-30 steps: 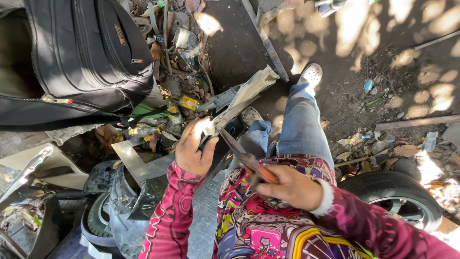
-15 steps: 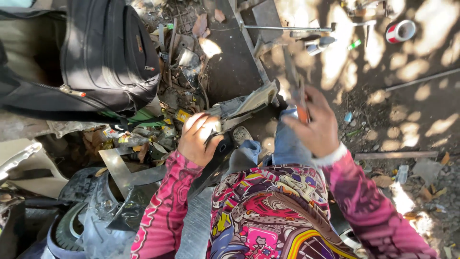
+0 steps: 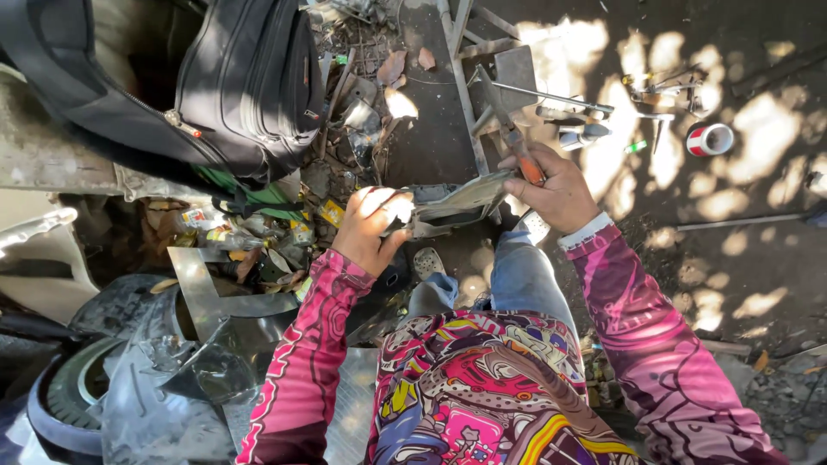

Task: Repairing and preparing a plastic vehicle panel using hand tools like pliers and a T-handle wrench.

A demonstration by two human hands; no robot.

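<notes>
Grey, bent sheet metal [image 3: 461,200] sits between the two hands, held up above the knees of the person in blue jeans [image 3: 517,275]. The left hand [image 3: 370,226] is closed around the near end of this flat metal piece, fingers curled over its edge in bright sunlight. The right hand [image 3: 556,185] is wrapped tightly round the orange handle of a long metal tool [image 3: 508,129], whose dark shaft slants up and away from the sheet's far edge; whether the tool touches the sheet cannot be told. Both arms wear pink patterned sleeves [image 3: 301,362].

Beyond the hands, on the dirt ground [image 3: 758,258] dappled with light, lie a screwdriver-like rod [image 3: 551,95], a few small tools, and a red-and-white roll of tape [image 3: 711,138], well apart from the right hand. To the left, a black backpack [image 3: 233,77] rests above a heap of scraps and wrappers. Lower left, a black rubber tyre [image 3: 60,405] lies beside crumpled shiny sheet pieces [image 3: 172,379].
</notes>
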